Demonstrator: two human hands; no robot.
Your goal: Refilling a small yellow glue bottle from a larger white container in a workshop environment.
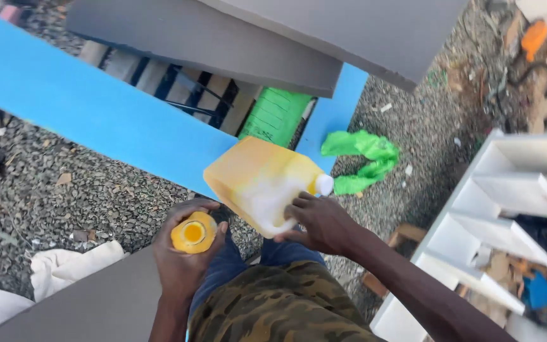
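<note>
My right hand (325,225) grips a large yellow plastic jug (257,180) with a white cap, tilted on its side at the middle of the view. My left hand (182,256) is wrapped around a small yellow bottle (193,233) whose open mouth faces up, just left of and below the jug. Both are held above my lap, over blue trousers and a camouflage-pattern garment (273,304).
A blue painted board (83,107) crosses the gravel ground; grey panels (235,38) lie above it. A green cloth (362,158) and a green crate (276,117) sit behind the jug. White shelving (508,215) stands right, white cloth (64,266) lies left.
</note>
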